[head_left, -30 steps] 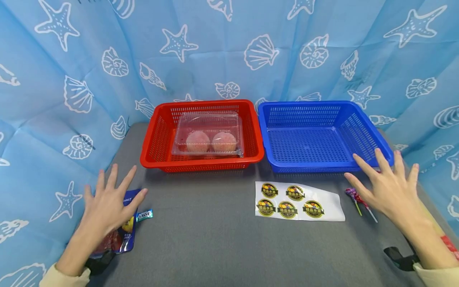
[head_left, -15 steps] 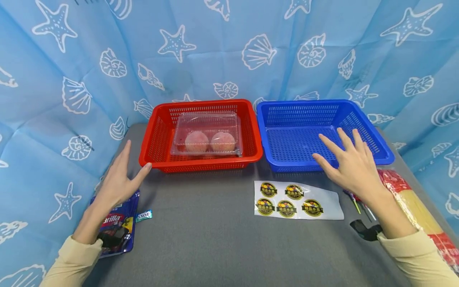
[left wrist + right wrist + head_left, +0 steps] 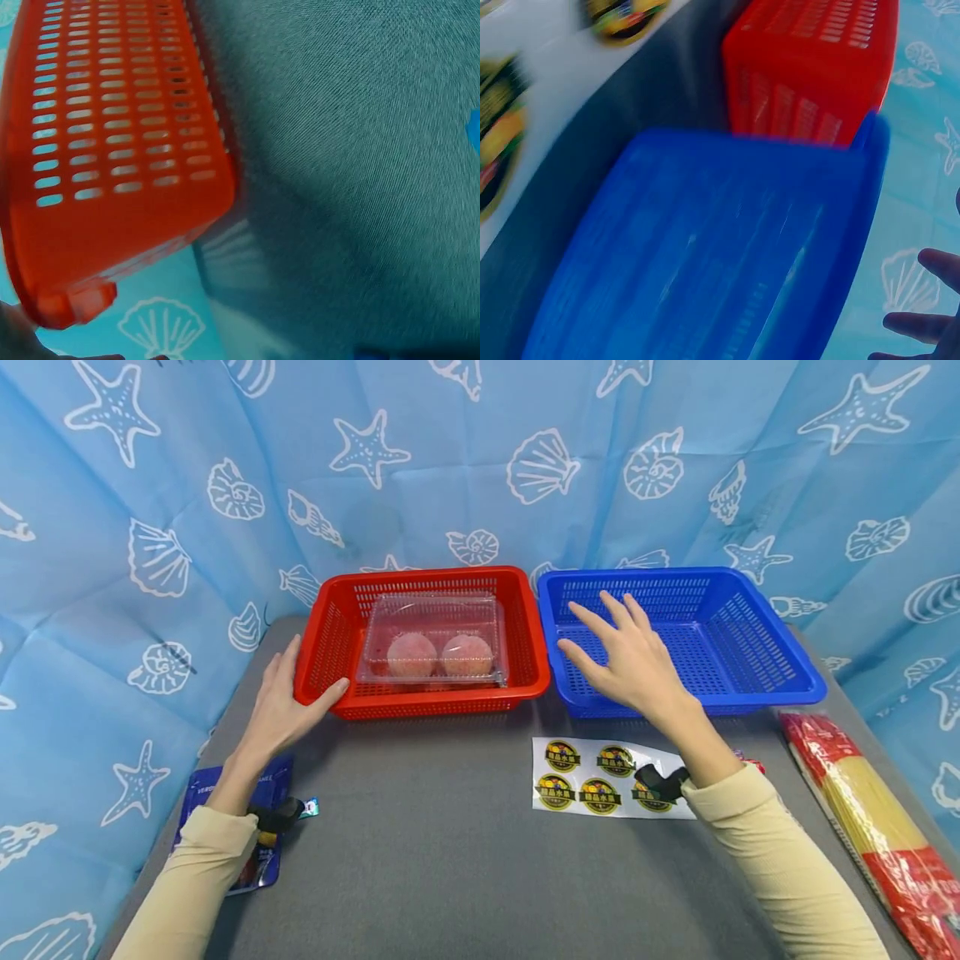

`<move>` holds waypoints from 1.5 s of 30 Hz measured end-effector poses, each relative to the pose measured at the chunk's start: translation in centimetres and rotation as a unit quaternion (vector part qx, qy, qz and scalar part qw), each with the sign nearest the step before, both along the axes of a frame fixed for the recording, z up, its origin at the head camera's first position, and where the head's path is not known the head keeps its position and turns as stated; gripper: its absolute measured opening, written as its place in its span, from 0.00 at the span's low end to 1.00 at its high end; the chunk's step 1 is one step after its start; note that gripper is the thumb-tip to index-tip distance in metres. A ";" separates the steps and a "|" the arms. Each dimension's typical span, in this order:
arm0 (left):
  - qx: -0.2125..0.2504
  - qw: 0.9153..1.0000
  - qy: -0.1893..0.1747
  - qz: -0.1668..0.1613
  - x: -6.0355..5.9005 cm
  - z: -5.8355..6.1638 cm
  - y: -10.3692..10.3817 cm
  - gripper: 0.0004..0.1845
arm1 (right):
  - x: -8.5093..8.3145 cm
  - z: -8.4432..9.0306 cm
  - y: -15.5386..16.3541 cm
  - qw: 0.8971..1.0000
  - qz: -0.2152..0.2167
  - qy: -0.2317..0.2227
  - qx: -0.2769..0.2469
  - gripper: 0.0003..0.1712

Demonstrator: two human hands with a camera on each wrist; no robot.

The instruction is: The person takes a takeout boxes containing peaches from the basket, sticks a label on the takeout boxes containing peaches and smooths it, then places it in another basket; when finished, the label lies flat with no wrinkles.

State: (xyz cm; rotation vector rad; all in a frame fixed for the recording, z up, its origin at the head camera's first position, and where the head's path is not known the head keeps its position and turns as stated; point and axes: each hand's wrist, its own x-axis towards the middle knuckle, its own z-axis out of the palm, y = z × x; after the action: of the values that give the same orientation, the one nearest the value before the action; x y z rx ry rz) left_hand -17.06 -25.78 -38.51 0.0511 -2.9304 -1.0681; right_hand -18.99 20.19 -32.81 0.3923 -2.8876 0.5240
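Note:
My left hand (image 3: 288, 697) is at the left front corner of a red plastic basket (image 3: 442, 700), thumb and fingers spread on either side of the corner. In the left wrist view, the basket's slotted side (image 3: 120, 189) fills the upper left, and only bits of dark fingers show at the bottom. Inside the basket lies a clear plastic clamshell box (image 3: 438, 612) with two pinkish peaches (image 3: 412, 656). My right hand (image 3: 630, 656), fingers spread and holding nothing, hovers over the left part of a blue basket (image 3: 750, 699). Its fingertips (image 3: 941, 266) edge into the right wrist view.
A white sheet of round fruit stickers (image 3: 555, 777) lies in front of the blue basket, partly under my right wrist. Lollipops behind that forearm are mostly hidden. A long red-and-yellow noodle packet (image 3: 862, 802) lies at right. A dark blue pouch (image 3: 198, 789) and small wrapped sweet (image 3: 310, 807) sit at left.
Both hands have moved inward and forward: the left from above the pouch to the red basket's corner, the right leftward from the table's right side to over the blue basket. The baskets stay put.

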 end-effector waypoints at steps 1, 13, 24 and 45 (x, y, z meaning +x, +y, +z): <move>0.001 1.000 0.006 -0.003 -0.2 -0.2 0.1 0.55 | -0.4 0.0 -0.6 1.000 0.004 -0.006 -0.007 0.38; 0.025 1.000 0.009 0.004 -1.2 -1.1 0.7 0.53 | -3.6 -0.6 -8.3 0.985 0.075 -0.078 -0.133 0.39; 0.066 0.997 -0.046 -0.004 -1.2 -1.1 0.4 0.57 | -5.3 -3.3 -11.4 0.968 0.088 -0.149 -0.184 0.45; 0.082 0.995 -0.052 0.002 -1.2 -0.9 0.4 0.58 | -6.9 -4.3 -12.0 0.891 0.013 -0.337 -0.305 0.56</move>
State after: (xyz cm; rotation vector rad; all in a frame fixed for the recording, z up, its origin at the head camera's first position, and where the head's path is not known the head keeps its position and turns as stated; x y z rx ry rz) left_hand -18.22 -25.35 -39.42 0.1185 -2.9232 -1.3418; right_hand -25.89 8.18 -37.16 0.1590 -3.0588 1.8181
